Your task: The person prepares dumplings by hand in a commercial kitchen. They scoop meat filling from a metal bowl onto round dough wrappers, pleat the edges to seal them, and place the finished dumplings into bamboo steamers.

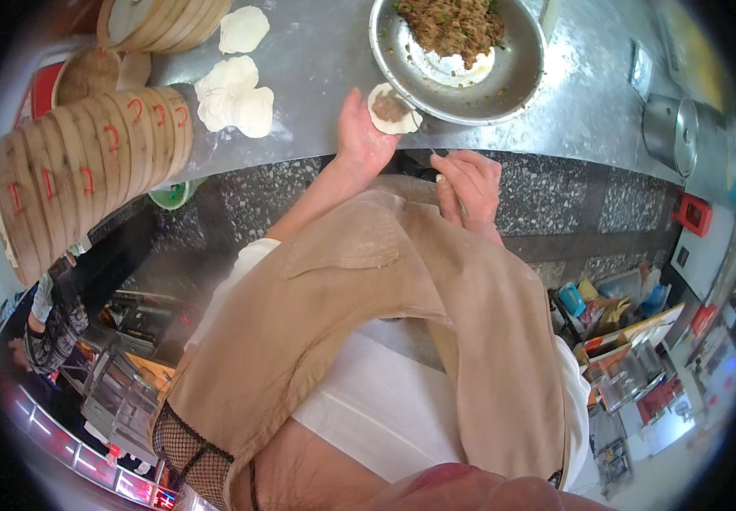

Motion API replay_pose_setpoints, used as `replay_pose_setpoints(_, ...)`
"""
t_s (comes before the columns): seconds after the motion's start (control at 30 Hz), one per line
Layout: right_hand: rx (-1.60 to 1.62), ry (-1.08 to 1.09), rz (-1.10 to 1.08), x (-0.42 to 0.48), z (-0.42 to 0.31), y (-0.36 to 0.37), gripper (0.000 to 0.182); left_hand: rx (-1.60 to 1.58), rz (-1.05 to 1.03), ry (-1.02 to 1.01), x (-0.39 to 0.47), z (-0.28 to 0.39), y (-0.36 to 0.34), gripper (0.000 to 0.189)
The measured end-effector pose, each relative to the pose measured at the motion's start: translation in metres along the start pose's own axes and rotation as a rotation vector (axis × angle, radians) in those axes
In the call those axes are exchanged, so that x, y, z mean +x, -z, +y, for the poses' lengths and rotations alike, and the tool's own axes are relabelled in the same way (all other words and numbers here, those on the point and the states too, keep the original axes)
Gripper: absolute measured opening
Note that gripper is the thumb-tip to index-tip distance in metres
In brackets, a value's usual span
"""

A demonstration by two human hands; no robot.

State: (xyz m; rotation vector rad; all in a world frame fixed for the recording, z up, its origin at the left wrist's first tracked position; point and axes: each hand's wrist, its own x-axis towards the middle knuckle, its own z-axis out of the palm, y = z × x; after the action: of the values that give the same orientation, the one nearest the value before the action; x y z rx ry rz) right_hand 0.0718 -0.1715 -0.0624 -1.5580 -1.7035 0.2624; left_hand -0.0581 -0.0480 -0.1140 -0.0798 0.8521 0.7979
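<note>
A round dough wrapper (411, 122) rests on the fingers of my left hand (368, 135), just beside the bowl's near rim. Brown filling (388, 107) is spread over its middle. In my right hand (470, 182) is a thin metal spreading tool (416, 120); its handle runs through my fingers and its tip touches the wrapper's right side. Minced meat filling with green bits (460, 25) is heaped at the far side of a wide steel bowl (521, 105). Flat dough wrappers (234, 96) lie overlapping on the floured steel table, with another wrapper (245, 29) behind them.
Stacked bamboo steamers (87, 153) with red marks stand at the left, near another steamer stack (163, 25). A lidded steel pot (668, 131) is at the right of the steel table (317, 64). A green-rimmed container (176, 193) sits below the left edge. A person (55, 326) is at far left.
</note>
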Motion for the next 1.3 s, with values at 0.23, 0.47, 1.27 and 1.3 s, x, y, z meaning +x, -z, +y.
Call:
replay_pose_setpoints(0.23,0.098,-0.033,0.048,0.004,-0.005,0.006,0.027,-0.034,0.013,0.009,0.003,0.003,0.008,0.061)
replay_pose_setpoints(0.47,0.241,-0.176,0.170,0.017,-0.002,0.006,0.017,-0.024,0.047,-0.043,0.011,0.006,0.012,0.057)
replay_pose_setpoints(1.27,0.356,-0.472,-0.066,0.125,0.004,-0.003,0.014,0.827,-0.304,-0.079,-0.009,0.068,-0.054,0.028)
replay_pose_setpoints(1.3,0.397,-0.502,-0.045,0.127,0.004,-0.002,0.013,0.858,-0.312,-0.083,-0.008,0.070,-0.057,0.028)
